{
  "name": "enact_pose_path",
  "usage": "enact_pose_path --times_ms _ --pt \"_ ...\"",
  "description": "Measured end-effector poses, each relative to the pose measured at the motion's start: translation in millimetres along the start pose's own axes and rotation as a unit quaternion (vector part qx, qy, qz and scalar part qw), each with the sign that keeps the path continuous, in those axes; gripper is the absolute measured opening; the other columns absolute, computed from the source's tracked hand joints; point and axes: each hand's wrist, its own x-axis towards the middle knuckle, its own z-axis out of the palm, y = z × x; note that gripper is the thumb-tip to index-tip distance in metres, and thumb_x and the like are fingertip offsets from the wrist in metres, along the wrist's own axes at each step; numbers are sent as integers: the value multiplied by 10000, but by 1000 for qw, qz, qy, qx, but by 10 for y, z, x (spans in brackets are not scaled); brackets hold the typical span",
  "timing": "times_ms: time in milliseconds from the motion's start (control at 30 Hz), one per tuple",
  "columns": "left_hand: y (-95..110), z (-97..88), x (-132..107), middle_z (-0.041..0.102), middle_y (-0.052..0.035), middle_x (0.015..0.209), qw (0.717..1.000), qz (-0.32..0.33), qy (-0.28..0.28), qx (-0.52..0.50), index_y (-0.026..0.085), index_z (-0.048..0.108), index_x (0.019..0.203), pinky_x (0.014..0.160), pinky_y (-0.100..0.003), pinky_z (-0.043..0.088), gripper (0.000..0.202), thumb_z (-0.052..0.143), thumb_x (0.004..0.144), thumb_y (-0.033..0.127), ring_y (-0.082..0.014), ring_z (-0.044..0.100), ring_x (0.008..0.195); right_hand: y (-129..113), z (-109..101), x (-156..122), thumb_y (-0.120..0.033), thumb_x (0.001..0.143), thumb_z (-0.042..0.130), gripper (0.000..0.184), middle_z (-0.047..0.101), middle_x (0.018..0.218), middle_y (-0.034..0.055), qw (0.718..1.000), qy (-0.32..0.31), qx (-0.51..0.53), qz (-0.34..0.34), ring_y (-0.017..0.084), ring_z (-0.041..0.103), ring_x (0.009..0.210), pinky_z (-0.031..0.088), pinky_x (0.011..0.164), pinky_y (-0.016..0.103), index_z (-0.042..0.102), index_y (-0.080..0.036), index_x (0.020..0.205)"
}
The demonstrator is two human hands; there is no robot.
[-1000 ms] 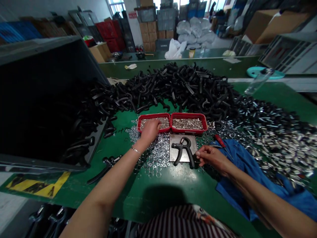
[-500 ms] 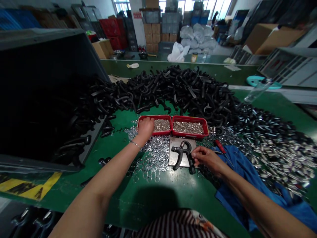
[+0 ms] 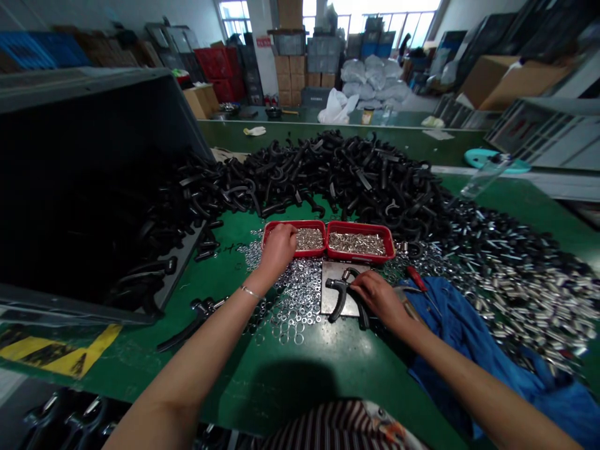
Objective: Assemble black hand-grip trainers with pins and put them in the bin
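Note:
Over the left red tray (image 3: 309,253), which holds small shiny metal parts, my left hand (image 3: 280,247) has its fingers drawn together at the tips. Whatever is between those fingertips is too small to tell. A black hand grip strengthener (image 3: 338,303) with two legs and a curved top lies on a square metal plate (image 3: 330,269). My right hand (image 3: 380,300) pinches it near the curved top, covering part of its right leg. Small metal pins fill the right red tray (image 3: 360,256), just beyond the plate.
Loose metal rings and nuts (image 3: 293,306) spread left of the plate. A large heap of black handles (image 3: 323,165) lies behind the trays. On the right are a blue cloth (image 3: 450,325), a red-handled screwdriver (image 3: 416,278) and metal sleeves (image 3: 529,287). A grey crate (image 3: 182,119) stands left.
My right hand has shifted left and up, from the right leg of the hand grip strengthener to its curved top. My left hand stays at the left tray, moved slightly right.

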Motion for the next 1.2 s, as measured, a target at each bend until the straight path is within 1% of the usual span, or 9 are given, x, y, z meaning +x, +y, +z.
enact_pose_path --times_ms 200,300,433,533,633,800,900,1067,1200 --pt "312 -48 -660 729 -34 873 946 -92 -99 -295 187 686 916 755 -291 526 105 622 843 227 -172 671 788 17 101 -13 -320 1002 466 247 634 957 118 998 -18 -56 8 249 589 921 518 862 415 644 -194 886" --pt "406 19 -953 725 -32 834 912 -143 -133 -360 186 697 907 720 -282 521 142 640 830 291 -170 669 744 -59 115 -20 -304 1004 444 249 632 1013 125 997 -39 -57 36 271 572 986 496 901 434 656 -202 923" --pt "497 68 -1163 719 -33 814 896 -158 -157 -384 192 715 877 720 -280 512 178 656 815 349 -174 659 749 -148 16 -26 -289 996 445 219 643 1070 96 996 -63 -33 44 266 568 1055 479 952 406 659 -246 1005" --pt "476 53 -1231 732 -39 873 900 -157 -148 -379 201 725 857 776 -290 512 160 675 800 342 -181 670 820 -119 -258 -206 -324 999 444 197 630 1123 75 995 -47 -51 67 239 575 1070 469 978 366 621 -286 1076" --pt "400 40 -1255 737 -45 874 886 -202 -134 -395 192 722 877 764 -294 520 190 703 776 353 -175 671 790 2 -603 -624 -366 964 486 167 611 1016 124 984 -2 -116 133 290 578 979 480 891 447 585 -238 1002" --pt "500 156 -1176 740 -63 884 841 -217 -157 -470 163 704 917 767 -302 543 237 702 780 356 -177 703 781 170 -854 -1167 -430 890 534 219 614 773 101 942 -94 -253 201 251 585 660 435 563 357 553 -228 808" --pt "636 219 -1099 732 -50 849 850 -191 -167 -462 171 689 888 708 -285 539 199 682 799 348 -179 706 754 169 -888 -1141 -416 901 486 243 614 719 91 942 -115 -258 181 237 576 600 408 534 344 539 -233 750" --pt "623 112 -1094 713 -30 844 888 -151 -122 -416 186 671 885 728 -273 517 165 676 827 341 -163 676 755 77 -1003 -979 -494 929 460 281 652 851 109 971 -31 -169 167 246 616 717 461 624 357 557 -231 925" --pt "585 97 -1135 712 -38 897 885 -156 -114 -424 189 656 917 747 -276 518 180 602 888 358 -152 669 756 -179 -1018 -824 -524 965 396 309 597 658 26 965 -128 -7 227 208 584 576 422 546 318 544 -258 905"
